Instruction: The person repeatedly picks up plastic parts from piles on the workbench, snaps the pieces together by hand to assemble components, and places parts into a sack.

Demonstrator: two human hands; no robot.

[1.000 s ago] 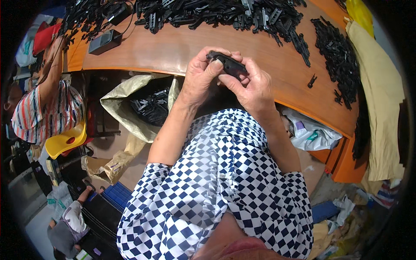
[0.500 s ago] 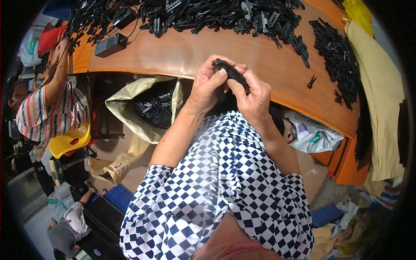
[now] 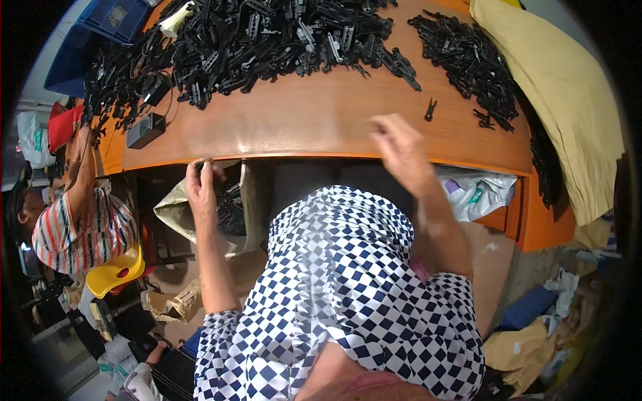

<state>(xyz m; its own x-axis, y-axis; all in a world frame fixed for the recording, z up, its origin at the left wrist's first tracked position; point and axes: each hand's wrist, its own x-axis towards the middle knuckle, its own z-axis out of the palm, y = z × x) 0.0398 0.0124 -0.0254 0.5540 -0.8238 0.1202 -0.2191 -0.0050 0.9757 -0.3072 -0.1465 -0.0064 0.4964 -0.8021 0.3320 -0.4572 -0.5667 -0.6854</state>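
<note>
My left hand [image 3: 201, 189] is over the mouth of a pale woven sack [image 3: 175, 215], below the table's front edge. Its fingers are closed, and a bit of a black plastic part [image 3: 199, 165] shows at the tips. Inside the sack lie more black plastic parts [image 3: 230, 208]. My right hand [image 3: 403, 152] hangs over the table edge, blurred by motion, its fingers loosely bent and nothing visible in them. To its right, a single black part [image 3: 430, 109] lies on the wooden table [image 3: 281, 127].
A large heap of black parts [image 3: 267, 40] covers the table's far side; a smaller heap [image 3: 468, 63] is at the right. A black box-shaped device [image 3: 146, 130] with a cable stands at the left. Another person [image 3: 83, 224] sits at the left beside a yellow chair [image 3: 117, 271].
Both hands were together around a black part in front of my chest. They have separated: the left went to the sack, the right moved slightly right. The view has shifted too.
</note>
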